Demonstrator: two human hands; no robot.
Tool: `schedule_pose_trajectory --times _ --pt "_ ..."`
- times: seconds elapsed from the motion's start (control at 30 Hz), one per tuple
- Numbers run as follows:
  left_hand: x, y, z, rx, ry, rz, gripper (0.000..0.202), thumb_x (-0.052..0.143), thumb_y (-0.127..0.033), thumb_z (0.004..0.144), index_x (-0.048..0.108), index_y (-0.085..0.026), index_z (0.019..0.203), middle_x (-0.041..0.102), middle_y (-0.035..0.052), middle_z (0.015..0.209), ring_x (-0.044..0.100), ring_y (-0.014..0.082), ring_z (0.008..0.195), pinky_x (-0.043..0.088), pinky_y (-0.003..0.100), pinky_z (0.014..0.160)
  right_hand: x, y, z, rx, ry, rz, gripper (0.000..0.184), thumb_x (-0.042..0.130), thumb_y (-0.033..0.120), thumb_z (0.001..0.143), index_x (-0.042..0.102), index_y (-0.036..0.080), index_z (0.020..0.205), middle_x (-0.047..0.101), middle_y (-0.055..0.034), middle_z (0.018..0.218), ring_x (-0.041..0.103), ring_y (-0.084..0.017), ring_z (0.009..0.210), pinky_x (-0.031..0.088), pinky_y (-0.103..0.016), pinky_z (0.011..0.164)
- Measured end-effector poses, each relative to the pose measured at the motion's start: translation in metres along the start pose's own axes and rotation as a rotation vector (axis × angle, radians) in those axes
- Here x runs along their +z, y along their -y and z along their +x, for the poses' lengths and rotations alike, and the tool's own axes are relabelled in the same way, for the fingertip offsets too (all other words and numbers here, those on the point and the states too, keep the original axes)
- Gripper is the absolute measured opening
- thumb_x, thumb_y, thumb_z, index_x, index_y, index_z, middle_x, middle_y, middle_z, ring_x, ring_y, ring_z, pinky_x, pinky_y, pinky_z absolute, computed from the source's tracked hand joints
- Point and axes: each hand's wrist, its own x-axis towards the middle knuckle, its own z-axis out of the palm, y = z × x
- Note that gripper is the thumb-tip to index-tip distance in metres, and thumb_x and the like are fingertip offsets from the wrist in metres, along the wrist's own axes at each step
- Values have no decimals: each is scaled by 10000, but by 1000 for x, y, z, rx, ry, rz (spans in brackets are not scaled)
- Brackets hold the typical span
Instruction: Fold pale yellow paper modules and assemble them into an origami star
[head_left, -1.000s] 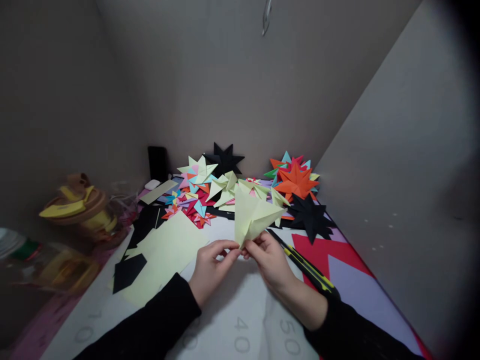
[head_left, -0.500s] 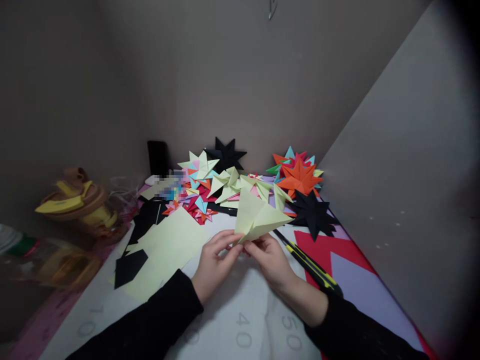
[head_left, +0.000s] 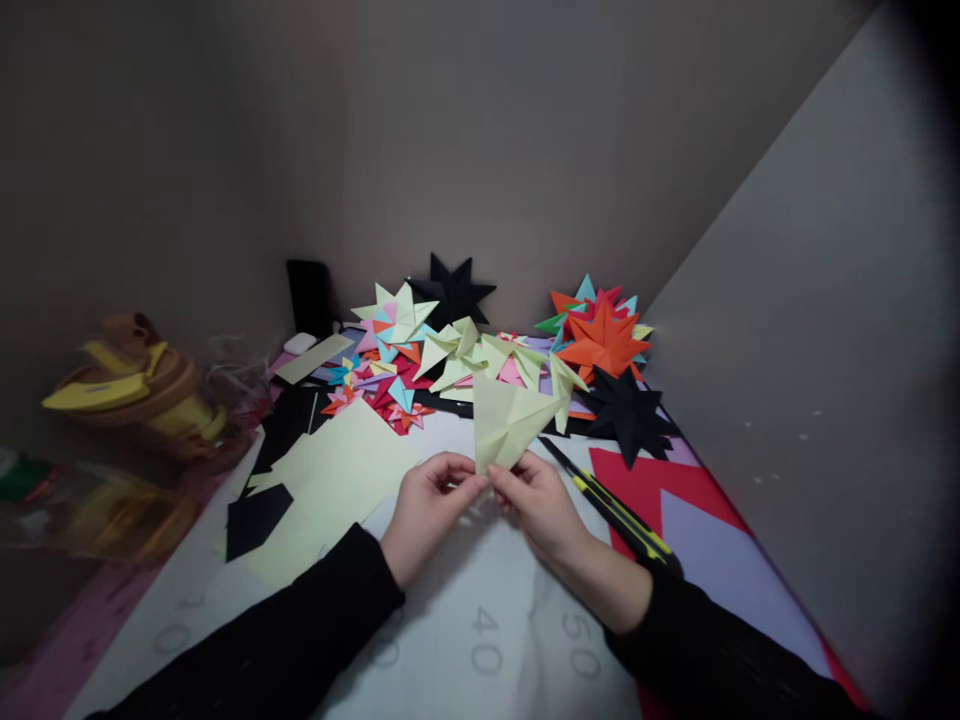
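Note:
A pale yellow piece of folded paper (head_left: 510, 415) stands up between my two hands, its point downward and its wide end away from me. My left hand (head_left: 427, 505) pinches its lower left edge between thumb and fingers. At the lower tip, my right hand (head_left: 544, 505) is closed on the paper too, thumb on the near side. Both thumbs nearly meet there. Several similar pale yellow folded pieces (head_left: 454, 350) lie just behind. The far side of the held paper and some fingertips are hidden.
Pale yellow sheets (head_left: 337, 480) and black paper (head_left: 259, 522) lie on the left. A black-and-yellow utility knife (head_left: 622, 515) rests on red paper (head_left: 690, 480) at right. Folded stars, orange (head_left: 606, 340) and black (head_left: 630, 412), line the back. A clay pot (head_left: 142, 390) stands far left.
The flaps of the folded paper have come closer together, so it looks narrower and flatter. Both hands keep their pinch. The camera view has shifted slightly.

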Motion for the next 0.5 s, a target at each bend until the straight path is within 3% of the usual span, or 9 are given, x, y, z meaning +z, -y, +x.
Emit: schedule_pose_trajectory --times 0.17,0.5 --pt "1 7 1 -65 173 54 227 630 -349 751 658 -127 712 640 31 644 530 114 568 398 215 548 -1 -1 1 -29 -79 36 225 706 355 716 588 163 730 550 34 577 456 -76 474 362 -202 459" --pt "1 11 0 -114 163 64 152 612 -289 722 632 -144 679 614 3 611 508 106 546 381 213 539 -3 -2 6 -29 -126 96 244 709 366 718 563 172 699 538 43 519 471 -87 452 370 -208 457"
